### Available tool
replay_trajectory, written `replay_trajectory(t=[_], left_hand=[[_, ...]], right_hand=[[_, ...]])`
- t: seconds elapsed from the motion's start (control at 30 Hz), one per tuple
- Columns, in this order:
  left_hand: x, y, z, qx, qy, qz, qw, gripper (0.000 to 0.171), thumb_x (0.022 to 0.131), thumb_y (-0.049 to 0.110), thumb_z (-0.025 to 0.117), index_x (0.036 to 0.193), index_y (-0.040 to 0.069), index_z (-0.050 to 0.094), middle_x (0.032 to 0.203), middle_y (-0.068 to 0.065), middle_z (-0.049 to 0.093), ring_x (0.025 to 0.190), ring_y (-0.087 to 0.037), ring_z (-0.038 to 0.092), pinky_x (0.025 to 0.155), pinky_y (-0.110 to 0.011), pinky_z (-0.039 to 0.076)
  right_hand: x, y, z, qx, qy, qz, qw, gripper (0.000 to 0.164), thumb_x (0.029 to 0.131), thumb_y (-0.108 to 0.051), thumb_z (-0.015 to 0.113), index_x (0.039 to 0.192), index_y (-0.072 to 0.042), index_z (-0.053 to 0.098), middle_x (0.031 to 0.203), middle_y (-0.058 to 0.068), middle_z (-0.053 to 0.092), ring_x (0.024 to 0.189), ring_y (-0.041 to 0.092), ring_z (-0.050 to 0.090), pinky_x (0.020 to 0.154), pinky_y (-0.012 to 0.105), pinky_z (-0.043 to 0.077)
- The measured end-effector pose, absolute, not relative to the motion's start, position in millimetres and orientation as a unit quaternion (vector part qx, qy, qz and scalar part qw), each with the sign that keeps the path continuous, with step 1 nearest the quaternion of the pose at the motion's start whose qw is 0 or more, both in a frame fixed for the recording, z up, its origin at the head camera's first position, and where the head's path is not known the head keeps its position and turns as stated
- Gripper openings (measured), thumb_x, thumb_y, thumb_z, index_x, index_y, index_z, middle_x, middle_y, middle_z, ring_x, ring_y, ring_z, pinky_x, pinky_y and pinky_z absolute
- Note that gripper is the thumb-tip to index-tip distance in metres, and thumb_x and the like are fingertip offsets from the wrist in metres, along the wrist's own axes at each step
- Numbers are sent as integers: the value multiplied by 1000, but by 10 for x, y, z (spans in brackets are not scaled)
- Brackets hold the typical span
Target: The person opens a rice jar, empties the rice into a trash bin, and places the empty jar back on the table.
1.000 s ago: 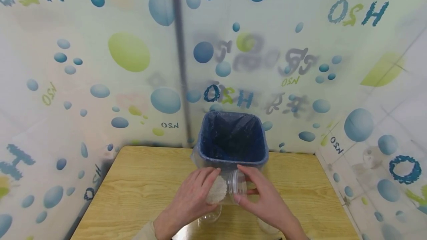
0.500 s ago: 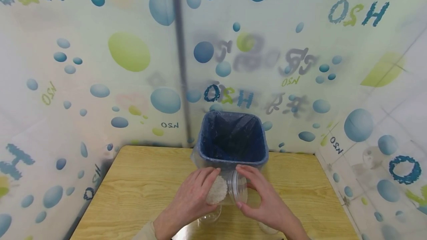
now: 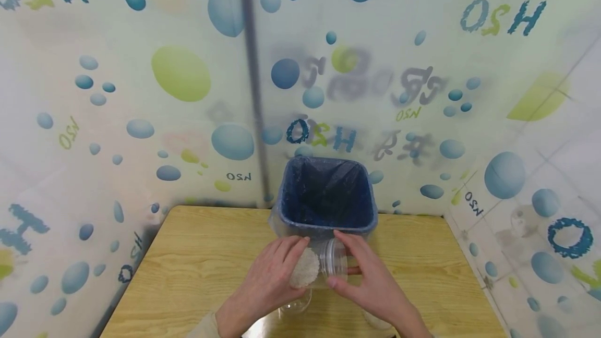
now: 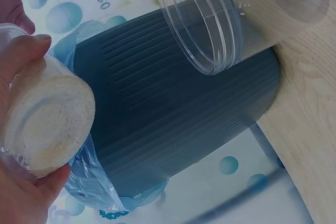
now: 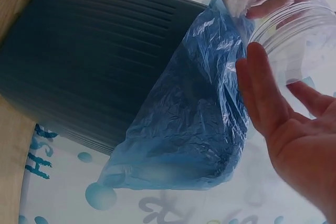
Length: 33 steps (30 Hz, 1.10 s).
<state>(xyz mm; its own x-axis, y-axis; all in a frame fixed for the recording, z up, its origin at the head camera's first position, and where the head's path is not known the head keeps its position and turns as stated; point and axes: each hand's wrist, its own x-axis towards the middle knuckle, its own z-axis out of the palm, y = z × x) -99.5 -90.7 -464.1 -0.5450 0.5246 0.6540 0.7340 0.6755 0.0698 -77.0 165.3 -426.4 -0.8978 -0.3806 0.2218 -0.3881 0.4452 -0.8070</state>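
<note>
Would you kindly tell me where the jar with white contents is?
In the head view, the jar is at lower centre, held in the left hand, in front of the lined bin.

The grains (image 3: 305, 267) are white, the liner (image 5: 184, 114) blue, the table (image 3: 202, 260) yellowish woodgrain.

A bubble-printed backdrop (image 3: 183, 30) surrounds the wood-grain table (image 3: 202, 254).

The bin (image 4: 178, 100) blocks straight ahead; tabletop (image 3: 211, 254) either side allows passage
</note>
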Motion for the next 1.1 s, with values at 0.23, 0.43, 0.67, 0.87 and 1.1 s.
replay_trajectory(t=[0.23, 0.43, 0.67, 0.87, 1.1], left_hand=[[-999, -910, -4657, -363, -862, -171, 310, 103, 49, 35, 98, 138, 5, 57, 124, -9, 63, 111, -25, 63, 93, -42, 55], [-1002, -906, -4661, -358, -860, -179, 317, 102, 48, 35, 97, 137, 4, 58, 123, -10, 63, 109, -26, 63, 93, -42, 55], [-1009, -931, -4675, -348, -856, -199, 326, 103, 47, 35, 97, 137, 4, 58, 125, -9, 63, 107, -27, 64, 91, -42, 56], [-1030, -977, -4706, -344, -850, -215, 336, 107, 46, 35, 97, 139, 3, 55, 126, -10, 62, 107, -27, 63, 91, -42, 55], [-1025, -1059, -4718, -326, -851, -228, 341, 103, 50, 38, 96, 139, 2, 56, 127, -12, 62, 108, -27, 63, 90, -41, 55]], right_hand=[[-747, 1675, -4262, 257, -828, 498, 14, 77, 90, -26, 82, 156, -16, 44, 149, 7, 45, 124, 31, 54, 88, 35, 60], [-737, 1706, -4290, 278, -816, 505, 30, 77, 89, -21, 83, 155, -15, 44, 151, 5, 42, 129, 24, 51, 92, 41, 59], [-722, 1767, -4330, 265, -808, 525, 34, 77, 88, -18, 84, 154, -17, 45, 152, 5, 43, 130, 17, 51, 92, 40, 59], [-665, 1846, -4450, 246, -815, 523, 30, 76, 87, -20, 85, 153, -20, 47, 149, 2, 47, 128, 16, 53, 92, 37, 59], [-632, 1948, -4799, 268, -819, 506, 35, 79, 86, -17, 85, 154, -16, 44, 141, 7, 50, 121, 17, 55, 87, 36, 60]])
